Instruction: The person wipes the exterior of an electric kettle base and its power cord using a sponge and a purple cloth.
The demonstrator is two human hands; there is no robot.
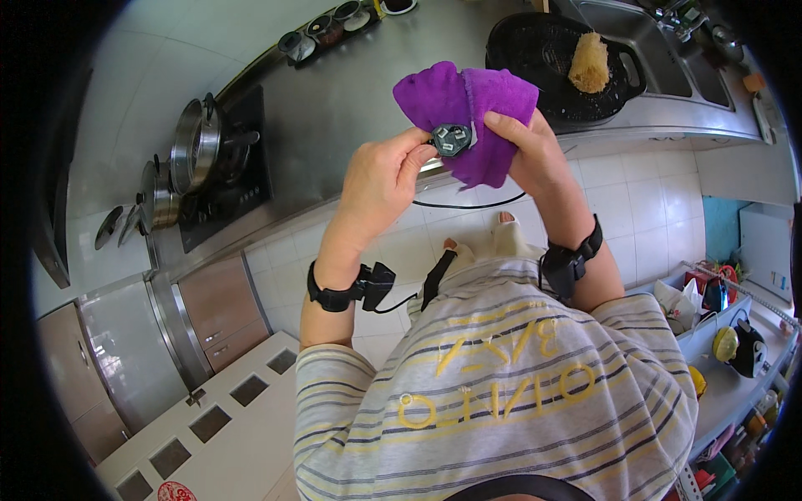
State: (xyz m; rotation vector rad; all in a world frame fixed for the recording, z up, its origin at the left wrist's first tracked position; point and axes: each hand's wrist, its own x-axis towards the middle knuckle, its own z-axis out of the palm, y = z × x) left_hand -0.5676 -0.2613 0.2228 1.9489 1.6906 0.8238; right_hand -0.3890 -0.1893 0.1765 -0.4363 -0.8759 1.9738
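Between the thumb and fingers of my left hand (388, 169) is a small dark, roughly hexagonal part (452, 139) with light rectangular marks on its face; its exact kind I cannot tell. A purple cloth (482, 119) lies against and behind this part, gripped by my right hand (536, 150) with the thumb on its front. The fingers of the right hand are largely hidden behind the cloth. Both hands are raised near the front edge of a steel countertop (351, 94). Beyond the right hand, a loofah-like scrubber (589, 64) rests on a black oval pan (532, 69).
A sink (658, 50) lies at the upper right. Steel pots (195, 147) stand on a black cooktop (250, 169) at the left. Lidded jars (324, 30) line the counter's back edge. A black cable (470, 206) runs below the hands. A cart (708, 369) stands at the right.
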